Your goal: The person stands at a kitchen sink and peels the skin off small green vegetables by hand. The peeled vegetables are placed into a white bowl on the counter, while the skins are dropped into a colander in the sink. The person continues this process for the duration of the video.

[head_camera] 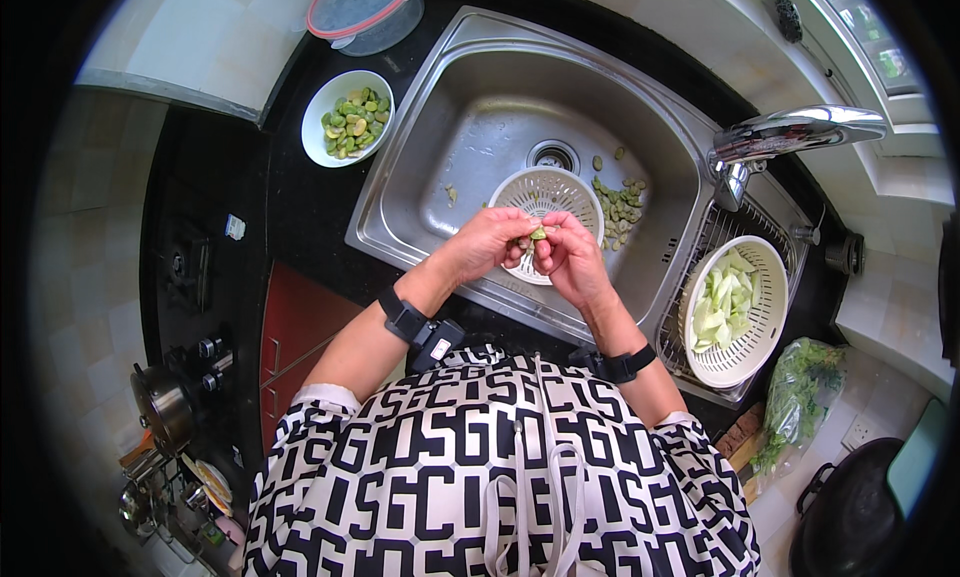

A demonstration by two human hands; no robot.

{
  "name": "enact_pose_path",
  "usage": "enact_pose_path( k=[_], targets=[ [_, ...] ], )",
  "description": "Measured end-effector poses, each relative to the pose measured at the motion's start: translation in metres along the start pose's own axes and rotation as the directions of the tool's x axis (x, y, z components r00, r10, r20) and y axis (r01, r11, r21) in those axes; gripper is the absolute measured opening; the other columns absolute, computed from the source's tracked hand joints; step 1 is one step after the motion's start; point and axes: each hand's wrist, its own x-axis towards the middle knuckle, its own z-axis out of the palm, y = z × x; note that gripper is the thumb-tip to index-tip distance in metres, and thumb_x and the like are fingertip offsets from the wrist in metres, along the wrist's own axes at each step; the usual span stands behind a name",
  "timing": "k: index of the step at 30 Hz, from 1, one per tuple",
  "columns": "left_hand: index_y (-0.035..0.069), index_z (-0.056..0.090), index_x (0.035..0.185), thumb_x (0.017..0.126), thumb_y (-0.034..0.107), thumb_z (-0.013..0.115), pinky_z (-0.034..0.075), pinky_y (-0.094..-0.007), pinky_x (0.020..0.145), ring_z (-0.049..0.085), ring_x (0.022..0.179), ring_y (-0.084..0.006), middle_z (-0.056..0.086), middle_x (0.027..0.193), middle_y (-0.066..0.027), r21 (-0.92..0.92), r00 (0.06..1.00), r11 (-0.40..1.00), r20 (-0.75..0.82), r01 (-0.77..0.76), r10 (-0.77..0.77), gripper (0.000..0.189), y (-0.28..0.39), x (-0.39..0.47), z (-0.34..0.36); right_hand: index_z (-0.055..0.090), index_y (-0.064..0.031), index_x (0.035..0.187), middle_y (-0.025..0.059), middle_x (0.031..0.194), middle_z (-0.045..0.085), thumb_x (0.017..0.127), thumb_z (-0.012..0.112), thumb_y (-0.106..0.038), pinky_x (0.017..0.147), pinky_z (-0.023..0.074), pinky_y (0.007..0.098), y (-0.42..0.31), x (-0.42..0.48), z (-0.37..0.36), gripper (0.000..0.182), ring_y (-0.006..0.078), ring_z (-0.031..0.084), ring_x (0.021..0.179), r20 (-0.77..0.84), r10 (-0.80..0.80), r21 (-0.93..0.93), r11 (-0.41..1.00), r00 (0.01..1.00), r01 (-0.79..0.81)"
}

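Over a white plastic colander (pixel 551 183) in the steel sink (pixel 495 119), my left hand (pixel 491 239) and my right hand (pixel 574 258) meet at the fingertips. Both pinch one green broad bean (pixel 538 233) between them. Part of the colander is hidden beneath my hands; a few green bits show in it. Right of the colander, a heap of bean skins (pixel 621 205) lies on the sink floor near the drain (pixel 553 157). A white bowl (pixel 311 130) holding green beans (pixel 355 123) stands on the counter left of the sink.
A lidded clear container (pixel 382 33) stands behind the bowl. The chrome faucet (pixel 795 130) rises at the sink's right. Below it, another colander (pixel 772 299) with pale green slices rests on a wire rack (pixel 675 307). Bagged leafy greens (pixel 802 397) and a black wok (pixel 847 509) are farther right.
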Motion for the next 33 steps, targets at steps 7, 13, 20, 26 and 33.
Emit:
enact_pose_path(
  k=[7, 13, 20, 26, 33],
  targets=[
    [0.006, 0.056, 0.087, 0.089, 0.021, 0.062, 0.038, -0.0187, 0.046, 0.049, 0.055, -0.005, 0.06, 0.074, -0.0008, 0.066, 0.999, 0.998, -0.044, -0.011, 0.014, 0.016, 0.0, 0.003, 0.01, 0.048, -0.0064, 0.097, -0.0005, 0.062, 0.05, 0.086, 0.052, -0.005, 0.043, 0.0324, 0.0188, 0.0, 0.004, 0.0, 0.012, 0.0053, 0.042, 0.048, -0.107, -0.131, -0.302, 0.949, 0.986, 0.093],
    [0.003, 0.059, 0.094, 0.09, 0.015, 0.058, 0.04, -0.0203, 0.049, 0.05, 0.06, -0.0059, 0.057, 0.075, 0.0, -0.121, 1.0, 0.993, -0.02, -0.012, 0.01, 0.013, -0.001, 0.007, 0.001, 0.049, -0.0045, 0.096, -0.0017, 0.062, 0.049, 0.084, 0.051, -0.004, 0.045, 0.033, 0.0185, -0.013, 0.009, -0.002, 0.012, 0.0042, 0.042, 0.05, -0.159, -0.245, -0.441, 0.884, 0.956, 0.154],
    [0.006, 0.056, 0.079, 0.095, 0.03, 0.052, 0.043, -0.0233, 0.052, 0.05, 0.06, -0.0106, 0.054, 0.072, -0.0017, -0.269, 0.998, 0.961, -0.023, -0.065, 0.061, 0.028, 0.013, 0.002, -0.005, 0.061, -0.0065, 0.103, 0.0132, 0.083, 0.062, 0.081, 0.059, -0.018, 0.073, 0.0497, 0.0401, -0.056, 0.027, -0.079, 0.025, 0.0292, 0.062, 0.08, -0.048, -0.729, -0.981, -0.095, 0.683, -0.17],
    [0.003, 0.059, 0.093, 0.094, 0.024, 0.053, 0.042, -0.0227, 0.051, 0.051, 0.061, -0.0091, 0.055, 0.073, -0.0009, -0.244, 0.999, 0.969, 0.006, -0.043, 0.046, 0.022, 0.016, 0.002, -0.015, 0.065, -0.0092, 0.099, 0.016, 0.095, 0.062, 0.079, 0.057, -0.014, 0.077, 0.0497, 0.0447, -0.035, 0.044, -0.091, 0.022, 0.0348, 0.061, 0.091, -0.003, -0.402, -0.898, -0.402, 0.916, -0.179],
    [0.002, 0.06, 0.104, 0.092, 0.015, 0.054, 0.041, -0.021, 0.05, 0.05, 0.061, -0.0078, 0.055, 0.075, 0.0003, -0.153, 0.994, 0.986, -0.093, -0.066, 0.052, 0.018, 0.019, 0.001, -0.009, 0.067, -0.0081, 0.092, 0.0165, 0.096, 0.065, 0.08, 0.052, -0.012, 0.076, 0.0515, 0.0407, 0.026, 0.083, -0.107, 0.02, 0.0308, 0.064, 0.09, -0.038, 0.125, -0.703, -0.708, 0.991, 0.063]
  ],
)
